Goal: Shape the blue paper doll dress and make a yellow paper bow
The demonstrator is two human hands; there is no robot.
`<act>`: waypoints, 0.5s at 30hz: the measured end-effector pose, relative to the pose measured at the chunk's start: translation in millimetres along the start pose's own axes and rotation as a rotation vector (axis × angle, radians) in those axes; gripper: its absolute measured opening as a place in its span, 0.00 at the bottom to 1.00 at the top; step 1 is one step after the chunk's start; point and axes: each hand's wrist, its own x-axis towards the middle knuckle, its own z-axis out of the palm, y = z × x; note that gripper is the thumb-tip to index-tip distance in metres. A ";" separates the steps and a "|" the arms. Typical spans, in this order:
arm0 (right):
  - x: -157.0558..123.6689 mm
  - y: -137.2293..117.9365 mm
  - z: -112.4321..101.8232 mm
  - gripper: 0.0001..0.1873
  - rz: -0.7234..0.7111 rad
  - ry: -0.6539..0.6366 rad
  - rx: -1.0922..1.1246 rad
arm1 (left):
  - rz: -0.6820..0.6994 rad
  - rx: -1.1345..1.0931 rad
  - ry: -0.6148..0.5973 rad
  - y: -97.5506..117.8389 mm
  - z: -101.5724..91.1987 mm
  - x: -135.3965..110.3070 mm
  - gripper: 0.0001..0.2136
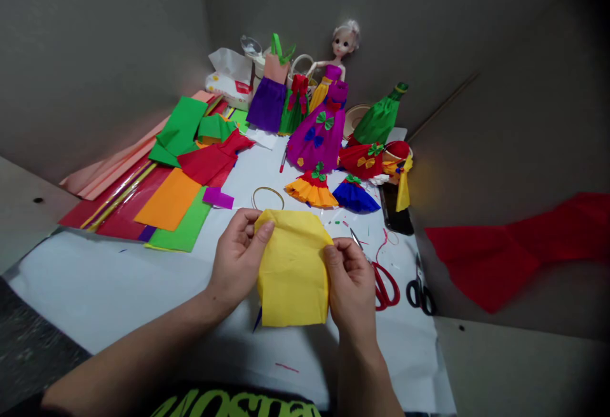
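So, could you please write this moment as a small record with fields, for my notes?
Left hand: pinches the upper left edge of a yellow crepe paper sheet
Right hand: grips the right edge of the same sheet
Nearest tools: red-handled scissors beside the right hand; black-handled scissors further right
Nearby: thin gold ring just beyond the sheet
Further back: doll, purple paper dress, stacked coloured paper sheets
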 end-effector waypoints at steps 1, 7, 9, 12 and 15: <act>-0.1 -0.6 -1.0 0.15 -0.003 0.005 -0.006 | 0.001 0.002 0.000 0.5 -0.4 -0.3 0.15; 4.8 -6.6 -6.8 0.25 0.080 -0.335 0.081 | -0.075 0.010 -0.112 6.2 -2.1 -3.7 0.17; 8.0 -7.3 -4.7 0.25 0.094 -0.359 0.121 | -0.095 0.043 -0.168 5.8 -2.6 -5.1 0.16; 11.1 -7.2 1.4 0.18 0.129 -0.250 0.190 | -0.109 0.093 -0.225 3.4 -3.2 -6.8 0.15; 11.6 -7.7 4.8 0.16 0.117 -0.169 0.262 | -0.139 0.088 -0.249 3.0 -3.1 -7.1 0.14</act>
